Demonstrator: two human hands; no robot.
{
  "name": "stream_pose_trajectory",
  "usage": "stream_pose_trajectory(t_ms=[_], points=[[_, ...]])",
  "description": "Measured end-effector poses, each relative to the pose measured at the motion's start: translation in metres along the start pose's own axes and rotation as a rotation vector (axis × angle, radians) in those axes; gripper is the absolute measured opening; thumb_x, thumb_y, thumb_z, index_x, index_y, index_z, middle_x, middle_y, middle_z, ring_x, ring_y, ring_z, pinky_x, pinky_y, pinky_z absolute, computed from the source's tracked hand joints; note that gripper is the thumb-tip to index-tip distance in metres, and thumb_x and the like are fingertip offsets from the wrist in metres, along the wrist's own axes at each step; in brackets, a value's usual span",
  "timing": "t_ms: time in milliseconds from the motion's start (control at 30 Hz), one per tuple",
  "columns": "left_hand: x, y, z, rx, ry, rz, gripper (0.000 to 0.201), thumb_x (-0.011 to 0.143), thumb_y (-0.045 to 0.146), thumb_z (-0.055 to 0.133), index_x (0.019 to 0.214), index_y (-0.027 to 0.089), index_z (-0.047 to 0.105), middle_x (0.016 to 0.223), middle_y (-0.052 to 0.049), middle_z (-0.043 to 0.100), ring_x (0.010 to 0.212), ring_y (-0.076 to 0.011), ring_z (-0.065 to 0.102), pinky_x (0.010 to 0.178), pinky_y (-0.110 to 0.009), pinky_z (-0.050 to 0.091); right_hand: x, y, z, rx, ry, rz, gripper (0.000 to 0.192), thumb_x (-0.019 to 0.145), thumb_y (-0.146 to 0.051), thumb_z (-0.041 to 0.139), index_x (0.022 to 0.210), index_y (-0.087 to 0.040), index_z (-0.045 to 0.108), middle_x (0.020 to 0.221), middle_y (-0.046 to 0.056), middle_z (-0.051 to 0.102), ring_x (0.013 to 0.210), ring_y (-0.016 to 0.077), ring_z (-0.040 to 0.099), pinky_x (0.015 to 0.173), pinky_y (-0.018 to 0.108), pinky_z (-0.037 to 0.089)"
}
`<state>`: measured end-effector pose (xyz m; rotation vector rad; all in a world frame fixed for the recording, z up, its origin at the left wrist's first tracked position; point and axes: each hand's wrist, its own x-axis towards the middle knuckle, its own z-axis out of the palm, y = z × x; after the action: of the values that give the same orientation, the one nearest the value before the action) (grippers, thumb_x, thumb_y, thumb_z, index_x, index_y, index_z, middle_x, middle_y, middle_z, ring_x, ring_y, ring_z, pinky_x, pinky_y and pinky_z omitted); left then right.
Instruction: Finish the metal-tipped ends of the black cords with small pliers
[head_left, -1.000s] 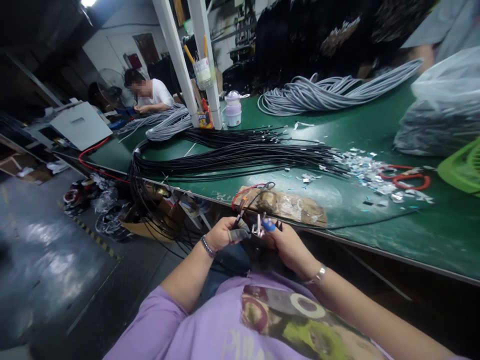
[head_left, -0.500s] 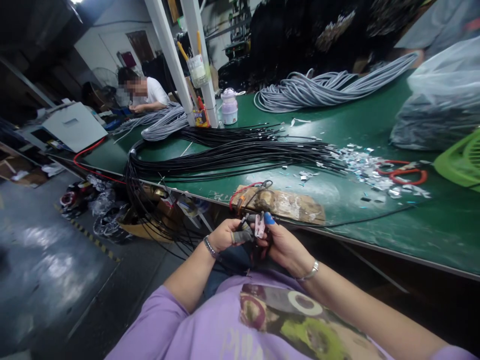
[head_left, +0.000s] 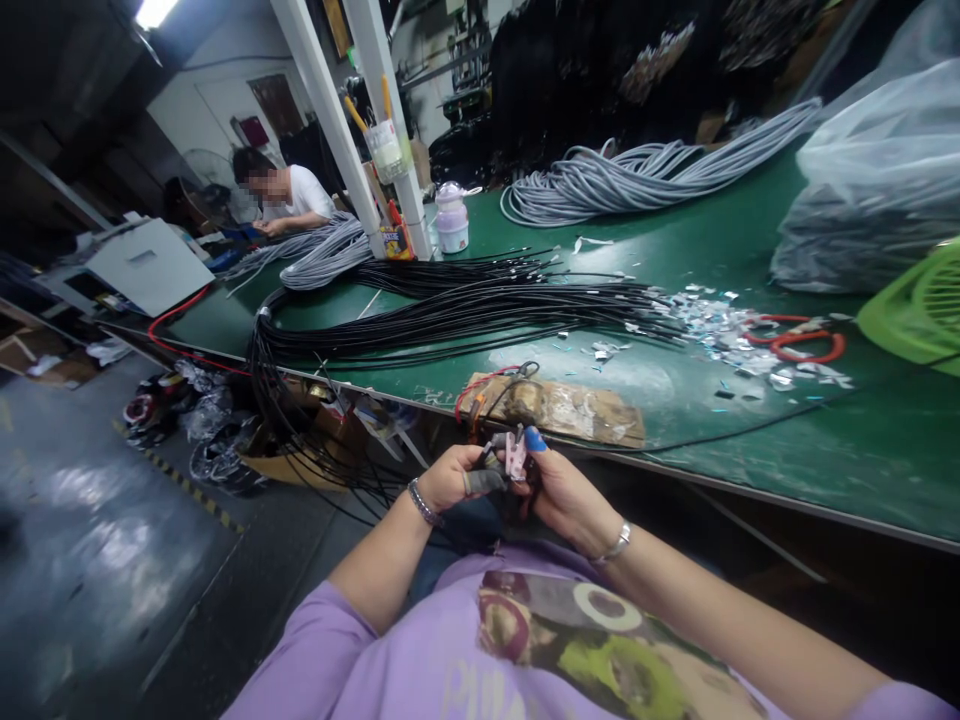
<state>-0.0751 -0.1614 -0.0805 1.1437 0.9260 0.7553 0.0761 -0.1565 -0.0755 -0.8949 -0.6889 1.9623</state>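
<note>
Both hands meet in front of my chest, just below the near edge of the green table. My left hand pinches the end of a thin black cable between taped fingertips. My right hand, with a blue cap on one fingertip, grips a small pinkish tool closed against the cable end. What exactly the tool is stays unclear. A large bundle of black cables lies across the table and loops down over its left edge.
Grey cable coils lie at the table's back. Silver scraps, red-handled cutters, a taped brown pad, a green fan and a plastic bag sit right. A seated person works at far left beyond white posts.
My hands have closed together; the right hand brought the pinkish tool onto the cable end held by the left. The camera shifted slightly, so the scene slid a little.
</note>
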Motion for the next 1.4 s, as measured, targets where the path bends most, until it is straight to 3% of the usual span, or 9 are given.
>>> stream_pose_trajectory(t_ms=[300, 467, 633, 767, 867, 1000, 1133, 1233, 1400], points=[[-0.011, 0.002, 0.004, 0.005, -0.037, -0.002, 0.061, 0.045, 0.065, 0.079, 0.058, 0.012, 0.052, 0.044, 0.007, 0.041, 0.038, -0.0017, 0.032, 0.039, -0.018, 0.022, -0.002, 0.009, -0.010, 0.080, -0.022, 0.034, 0.049, 0.060, -0.065, 0.072, 0.063, -0.021, 0.052, 0.053, -0.003, 0.047, 0.045, 0.0088, 0.032, 0.040, 0.022, 0.021], [-0.028, -0.003, 0.006, 0.051, 0.046, 0.013, 0.059, 0.053, 0.066, 0.075, 0.063, 0.012, 0.053, 0.043, 0.008, 0.041, 0.036, -0.0019, 0.031, 0.038, -0.018, 0.024, -0.010, 0.012, -0.021, 0.016, -0.073, 0.087, 0.045, 0.063, -0.062, 0.071, 0.063, -0.020, 0.054, 0.060, 0.000, 0.053, 0.045, 0.0080, 0.032, 0.038, 0.022, 0.020], [-0.046, -0.005, 0.013, 0.111, 0.168, -0.042, 0.057, 0.058, 0.067, 0.071, 0.065, 0.014, 0.049, 0.045, 0.006, 0.047, 0.036, -0.0033, 0.039, 0.037, -0.016, 0.030, -0.026, 0.011, -0.029, -0.199, -0.205, 0.119, 0.046, 0.063, -0.061, 0.073, 0.071, -0.017, 0.063, 0.050, -0.004, 0.045, 0.044, 0.0071, 0.031, 0.041, 0.022, 0.025], [-0.054, -0.008, 0.021, 0.129, 0.202, -0.104, 0.054, 0.061, 0.064, 0.070, 0.071, 0.015, 0.050, 0.051, 0.003, 0.055, 0.040, -0.0065, 0.049, 0.039, -0.017, 0.037, -0.034, 0.008, -0.026, -0.413, -0.252, -0.017, 0.039, 0.056, -0.046, 0.082, 0.077, -0.018, 0.065, 0.069, 0.000, 0.061, 0.062, 0.0132, 0.051, 0.059, 0.027, 0.043], [-0.056, -0.013, 0.024, 0.148, 0.218, -0.090, 0.055, 0.062, 0.065, 0.069, 0.074, 0.014, 0.052, 0.053, 0.002, 0.058, 0.043, -0.0076, 0.053, 0.042, -0.017, 0.040, -0.036, 0.007, -0.023, -0.572, -0.237, -0.150, 0.032, 0.063, -0.046, 0.077, 0.075, -0.019, 0.066, 0.074, 0.002, 0.066, 0.070, 0.0176, 0.056, 0.069, 0.032, 0.047], [-0.055, -0.010, 0.022, 0.110, 0.155, -0.111, 0.059, 0.060, 0.068, 0.069, 0.074, 0.013, 0.052, 0.055, -0.001, 0.061, 0.045, -0.0088, 0.056, 0.041, -0.017, 0.041, -0.036, 0.004, -0.020, -0.680, -0.235, -0.278, 0.027, 0.074, -0.047, 0.068, 0.072, -0.019, 0.067, 0.072, 0.003, 0.067, 0.067, 0.0181, 0.057, 0.068, 0.032, 0.048], [-0.055, 0.006, 0.014, 0.022, -0.057, -0.175, 0.063, 0.061, 0.072, 0.065, 0.066, 0.010, 0.057, 0.058, -0.006, 0.064, 0.046, -0.0103, 0.058, 0.043, -0.019, 0.044, -0.038, -0.006, -0.012, -0.729, -0.326, -0.369, 0.030, 0.075, -0.048, 0.067, 0.073, -0.018, 0.069, 0.077, 0.005, 0.069, 0.072, 0.0189, 0.060, 0.072, 0.031, 0.049], [-0.055, 0.018, 0.009, -0.028, -0.143, -0.174, 0.062, 0.060, 0.070, 0.069, 0.064, 0.009, 0.058, 0.053, -0.006, 0.062, 0.043, -0.0112, 0.057, 0.043, -0.020, 0.044, -0.042, -0.017, -0.005, -0.694, -0.370, -0.311, 0.034, 0.075, -0.051, 0.066, 0.077, -0.016, 0.069, 0.077, 0.005, 0.069, 0.071, 0.0176, 0.060, 0.071, 0.030, 0.049], [-0.047, 0.034, 0.006, -0.103, -0.067, -0.029, 0.053, 0.060, 0.060, 0.076, 0.068, 0.012, 0.056, 0.047, -0.001, 0.058, 0.036, -0.0093, 0.052, 0.036, -0.017, 0.035, -0.046, -0.039, -0.003, -0.679, -0.489, -0.137, 0.041, 0.072, -0.057, 0.067, 0.073, -0.016, 0.066, 0.068, 0.002, 0.064, 0.064, 0.0153, 0.057, 0.065, 0.028, 0.049]])
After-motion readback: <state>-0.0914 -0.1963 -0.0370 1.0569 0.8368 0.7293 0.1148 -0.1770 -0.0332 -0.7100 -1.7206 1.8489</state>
